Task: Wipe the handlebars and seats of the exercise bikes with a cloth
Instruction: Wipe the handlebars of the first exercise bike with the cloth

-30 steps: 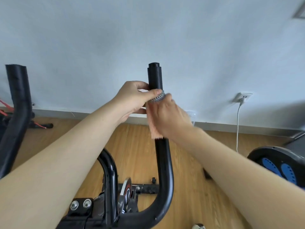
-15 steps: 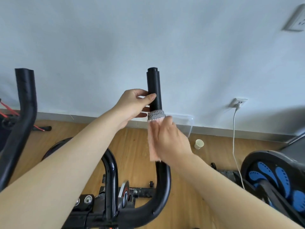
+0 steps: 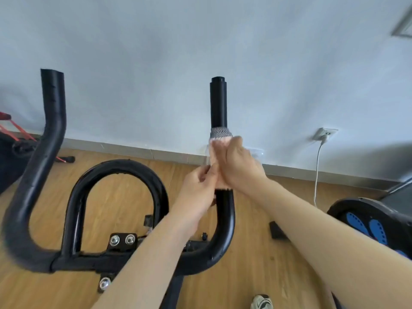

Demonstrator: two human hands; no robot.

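Observation:
The black handlebars (image 3: 53, 139) of an exercise bike fill the lower view, with a left horn, a middle loop (image 3: 120, 168) and a right horn (image 3: 218, 103) standing upright. A cloth (image 3: 219, 133), grey on one side and pink on the other, is wrapped round the right horn at mid height. My right hand (image 3: 239, 165) grips the cloth round the bar. My left hand (image 3: 199, 186) pinches the cloth's lower left edge beside the bar. No seat is in view.
A grey wall with a skirting board runs behind the bike. A wall socket (image 3: 325, 133) with a white cable hangs at the right. Another machine (image 3: 370, 221), black with blue pads, stands at the right edge. Red-strapped gear (image 3: 13, 128) lies at far left. A shoe (image 3: 262, 302) shows at the bottom.
My right hand and the cloth have slid down the right horn. My left hand has left the bar's upper part and now pinches the cloth lower down.

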